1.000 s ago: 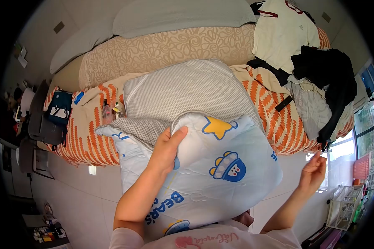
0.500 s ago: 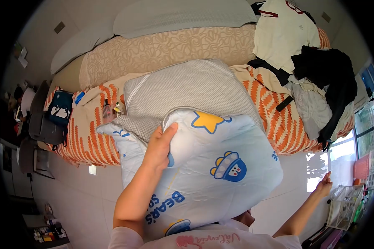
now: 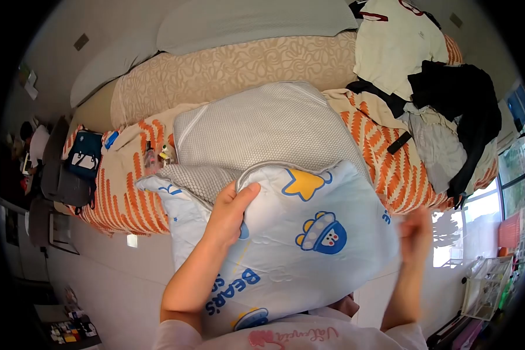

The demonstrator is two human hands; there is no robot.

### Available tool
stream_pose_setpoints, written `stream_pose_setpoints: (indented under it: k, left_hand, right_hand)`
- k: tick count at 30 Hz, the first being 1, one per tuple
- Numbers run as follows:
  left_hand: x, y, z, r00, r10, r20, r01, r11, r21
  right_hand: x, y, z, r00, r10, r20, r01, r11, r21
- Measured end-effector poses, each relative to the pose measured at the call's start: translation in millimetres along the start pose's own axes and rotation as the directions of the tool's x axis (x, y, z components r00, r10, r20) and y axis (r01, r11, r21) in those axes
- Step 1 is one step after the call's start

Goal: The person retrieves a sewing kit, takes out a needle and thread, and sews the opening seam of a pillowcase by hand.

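Observation:
A light blue quilt (image 3: 286, 256) with bear and star prints and a grey mesh underside hangs over the sofa's front edge. Its grey mesh part (image 3: 262, 125) lies spread on the seat. My left hand (image 3: 230, 213) is closed on the folded upper edge of the quilt, thumb on the blue side, left of the yellow star. Beside the quilt's right edge is my right hand (image 3: 414, 233), blurred by motion. Its fingers are smeared, and whether it touches the quilt cannot be made out.
The sofa has an orange-striped cover (image 3: 128, 198). On its right lie a cream shirt (image 3: 396, 49), black clothes (image 3: 458, 96) and a black remote (image 3: 399, 142). A dark backpack (image 3: 86, 154) is at the left. A white rack (image 3: 487, 289) stands on the floor at right.
My right hand has swung from the far right in toward the quilt's right edge. My left hand, still gripping the quilt edge, dipped left and came back to the right.

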State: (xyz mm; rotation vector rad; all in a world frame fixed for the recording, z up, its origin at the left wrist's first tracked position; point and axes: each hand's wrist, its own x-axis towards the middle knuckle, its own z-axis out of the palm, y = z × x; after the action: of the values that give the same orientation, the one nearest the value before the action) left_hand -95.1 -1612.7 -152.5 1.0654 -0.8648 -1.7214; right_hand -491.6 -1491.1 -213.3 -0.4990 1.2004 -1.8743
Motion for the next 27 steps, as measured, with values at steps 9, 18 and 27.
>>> stream_pose_setpoints:
  k: [9, 18, 27]
  left_hand:
    - [-5.4, 1.1, -1.9, 0.999, 0.019, 0.039, -0.019, 1.000, 0.015]
    - [-13.1, -1.1, 5.6, 0.998, 0.061, -0.001, -0.060, 0.995, 0.076]
    - [-21.6, 1.5, 9.3, 0.982, 0.187, 0.018, -0.181, 0.916, 0.357]
  right_hand:
    - [-74.5, 43.0, 233.6, 0.519, 0.634, 0.574, -0.602, 0.748, -0.281]
    - [-68.4, 46.7, 234.5, 0.526, 0.649, 0.549, -0.617, 0.736, -0.278]
    - [-66.5, 44.5, 228.8, 0.551, 0.641, 0.535, -0.576, 0.755, -0.312]
